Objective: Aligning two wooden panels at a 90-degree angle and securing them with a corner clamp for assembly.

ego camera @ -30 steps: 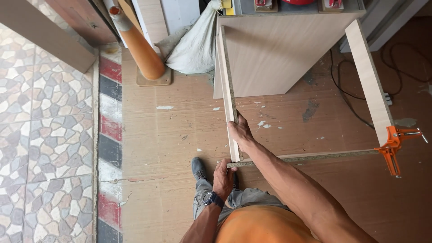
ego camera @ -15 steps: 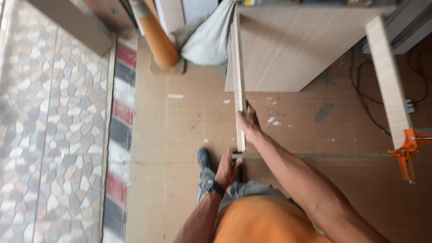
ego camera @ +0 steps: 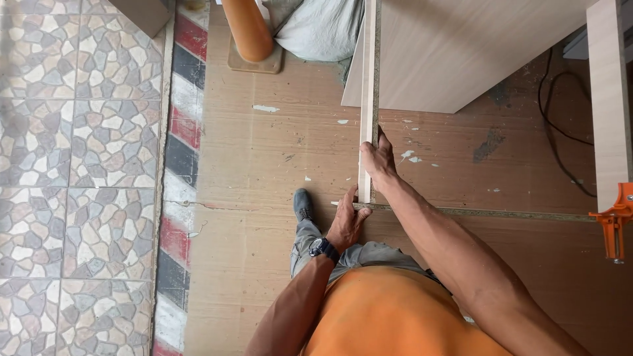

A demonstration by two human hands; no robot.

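My right hand (ego camera: 379, 161) pinches the thin board (ego camera: 367, 99), whose top is cut off. My left hand (ego camera: 346, 221) presses flat below it; bare floor (ego camera: 264, 198) lies left.

There were two hands on the work, the left hand (ego camera: 347, 222) and the right hand (ego camera: 378, 158). Three light board panels showed, one orange clamp (ego camera: 613, 224), one orange pipe (ego camera: 247, 29), one wristwatch (ego camera: 324, 248), one shoe (ego camera: 303, 204) and possibly two black cables.
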